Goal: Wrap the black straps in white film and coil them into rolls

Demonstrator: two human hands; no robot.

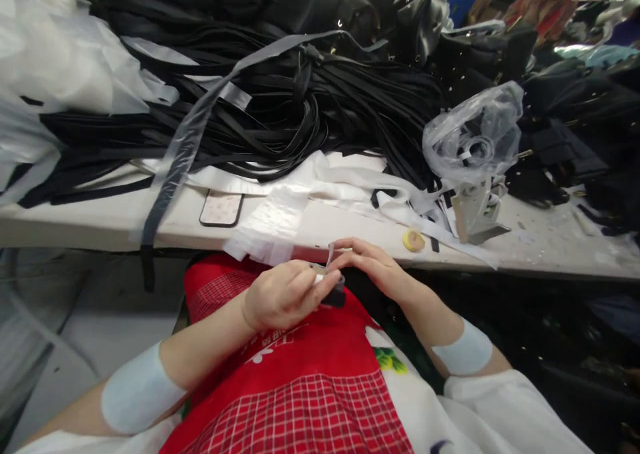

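Observation:
My left hand [287, 294] is closed over my lap, in front of the table edge. Between its thumb and fingers is a small black piece [334, 298] with a pale edge; the fingers hide most of it, and I cannot make out its kind. Close by, my right hand [370, 264] reaches in from the right with long, bent fingers. At its fingertips a thin pale strip [330, 254] stands up and runs down towards the left hand. Whether the strip joins the black piece is hidden.
The white table [350, 222] carries a heap of black straps [280, 121], a phone [221, 209], clear plastic strips [273, 224], a yellow tape roll [413, 241] and a tape dispenser [480, 214] under a plastic bag [475, 131]. A long plastic strip [187, 137] hangs over the front edge.

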